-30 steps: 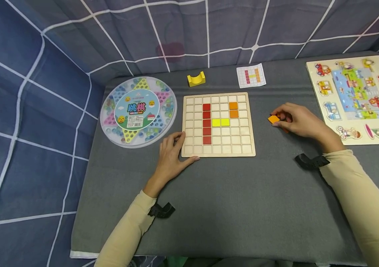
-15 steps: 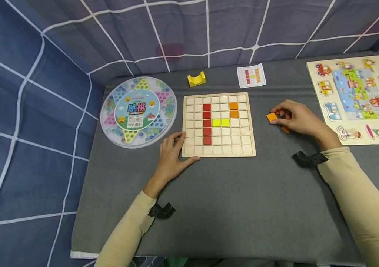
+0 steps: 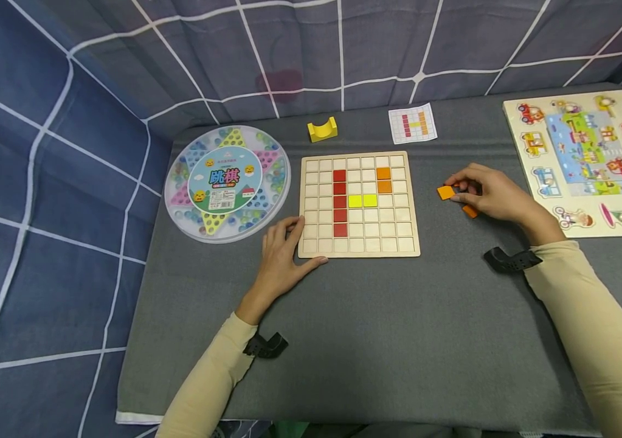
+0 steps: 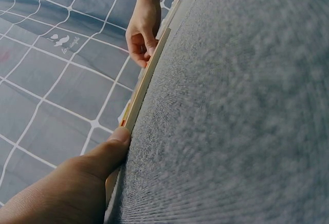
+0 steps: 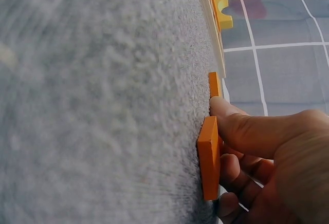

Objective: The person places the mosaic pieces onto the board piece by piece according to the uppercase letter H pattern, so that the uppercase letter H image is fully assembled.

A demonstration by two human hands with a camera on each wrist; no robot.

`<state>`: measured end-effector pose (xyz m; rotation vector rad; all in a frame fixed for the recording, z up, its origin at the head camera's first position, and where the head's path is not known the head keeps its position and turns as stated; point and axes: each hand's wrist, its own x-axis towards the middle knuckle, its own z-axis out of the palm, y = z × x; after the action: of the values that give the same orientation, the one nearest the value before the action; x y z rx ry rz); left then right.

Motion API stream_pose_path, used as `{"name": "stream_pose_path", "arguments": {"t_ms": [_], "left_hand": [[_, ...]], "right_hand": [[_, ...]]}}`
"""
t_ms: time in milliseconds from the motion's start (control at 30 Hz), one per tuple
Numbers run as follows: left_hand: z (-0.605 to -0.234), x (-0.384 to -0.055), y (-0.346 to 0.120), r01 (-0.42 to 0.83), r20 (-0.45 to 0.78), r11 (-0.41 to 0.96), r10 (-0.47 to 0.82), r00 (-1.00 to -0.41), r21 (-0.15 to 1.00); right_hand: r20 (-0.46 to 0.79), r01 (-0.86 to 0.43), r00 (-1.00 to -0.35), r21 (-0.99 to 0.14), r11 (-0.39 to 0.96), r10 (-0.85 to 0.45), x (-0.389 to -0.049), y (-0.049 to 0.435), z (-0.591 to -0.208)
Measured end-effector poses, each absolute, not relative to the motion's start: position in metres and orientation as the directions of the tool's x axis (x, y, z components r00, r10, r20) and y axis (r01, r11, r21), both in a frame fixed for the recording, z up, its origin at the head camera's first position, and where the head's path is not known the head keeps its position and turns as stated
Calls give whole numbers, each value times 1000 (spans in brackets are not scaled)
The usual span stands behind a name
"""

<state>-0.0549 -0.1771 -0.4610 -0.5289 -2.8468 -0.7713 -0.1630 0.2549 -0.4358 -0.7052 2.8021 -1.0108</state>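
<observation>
A wooden grid board [image 3: 360, 246] lies on the table in the head view, bearing a column of red tiles [image 3: 340, 203], two yellow tiles [image 3: 362, 201] and two orange tiles [image 3: 383, 180]. My left hand [image 3: 278, 263] rests at its lower left corner, index finger at the left edge and thumb [image 4: 119, 135] on the front edge. To the board's right, my right hand [image 3: 488, 191] pinches a loose orange tile [image 3: 445, 192] between thumb and fingers. Another orange tile [image 3: 470, 211] lies beneath that hand, nearer the camera in the right wrist view.
Behind the board are a pattern card [image 3: 412, 124] and a yellow arched block [image 3: 323, 129]. A round Chinese checkers box [image 3: 179, 222] stands left of the board. At the far right lies a wooden picture puzzle [image 3: 526, 164]. A grid-patterned cloth [image 3: 376, 48] hangs behind the table.
The right hand has shifted slightly left with the orange tile at its fingertips, so the other orange tile shows more. My left hand and the board have stayed put.
</observation>
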Motion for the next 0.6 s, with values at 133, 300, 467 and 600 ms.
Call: {"name": "stream_pose_path", "arguments": {"t_ms": [133,300,467,600], "left_hand": [[-461,-55,-177,372,233,806,295,-927,460],[-461,-55,-177,367,224,807,294,-929,463],[-460,-55,-177,362,219,805,291,-931,469],[-460,-55,-177,365,223,806,292,-930,467]], "right_hand": [[75,-389,-894,-621,681,-442,-162,254,-434],[75,-389,-894,-621,680,-442,-163,254,-434],[79,-393,-893,-617,682,-443,-163,254,-435],[79,-395,-892,-612,685,-445,-163,254,-434]]}}
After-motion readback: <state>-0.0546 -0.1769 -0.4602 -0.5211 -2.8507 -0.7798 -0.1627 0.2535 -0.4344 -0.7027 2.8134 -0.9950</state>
